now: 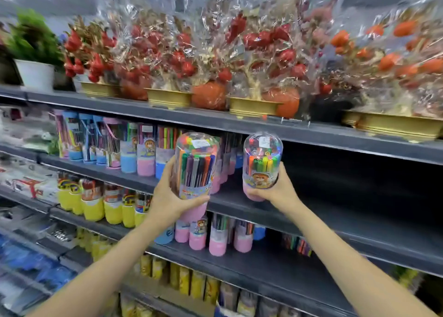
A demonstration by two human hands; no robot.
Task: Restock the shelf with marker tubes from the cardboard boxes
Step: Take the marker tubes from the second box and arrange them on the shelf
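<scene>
My left hand (167, 196) grips a clear marker tube with a pink base (194, 170), held upright in front of the second shelf (311, 211). A second, smaller pink-based marker tube (261, 163) is gripped low down by my right hand (275, 192), its base just above that shelf's front edge. Rows of pink and blue marker tubes (143, 153) stand on the same shelf to the left. The shelf part to the right of my right hand is dark and bare. No cardboard box is in view.
Wrapped red and orange artificial plants in gold pots (251, 105) fill the top shelf. Yellow-based tubes (93, 208) and more pink tubes (218, 240) stand on the shelf below. Lower shelves hold yellow packs (187, 280) and blue items (28, 256).
</scene>
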